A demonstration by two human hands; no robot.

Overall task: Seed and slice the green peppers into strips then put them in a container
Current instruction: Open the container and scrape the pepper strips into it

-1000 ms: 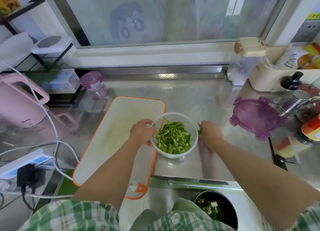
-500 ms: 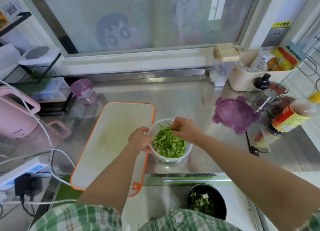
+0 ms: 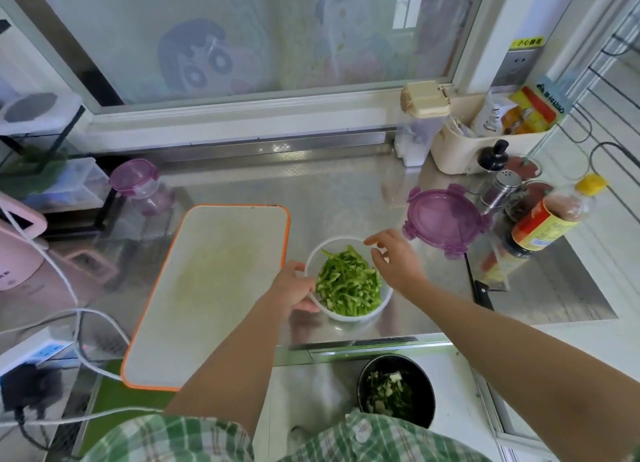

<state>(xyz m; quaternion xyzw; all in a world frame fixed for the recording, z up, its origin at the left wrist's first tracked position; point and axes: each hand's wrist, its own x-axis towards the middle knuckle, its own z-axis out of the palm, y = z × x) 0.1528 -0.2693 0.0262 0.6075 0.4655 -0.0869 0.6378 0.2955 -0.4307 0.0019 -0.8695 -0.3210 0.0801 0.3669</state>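
I log left hand (image 3: pixel 294 288) gripping container (image 3: pixel 348 317) at its left rim | right hand (image 3: pixel 394 260) fingers loose, empty, over right rim | pepper strips (image 3: pixel 346 285) inside container, on bench (image 3: pixel 346 191), just right of cutting board (image 3: pixel 207 288) | purple lid (image 3: pixel 443 219) farther right

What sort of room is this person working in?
Most likely a home kitchen: a stainless steel counter holds an orange-rimmed cutting board and a clear container of green pepper strips, with a sauce bottle nearby.

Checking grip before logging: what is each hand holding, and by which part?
The left hand grips the clear container by its left rim. The right hand holds nothing.
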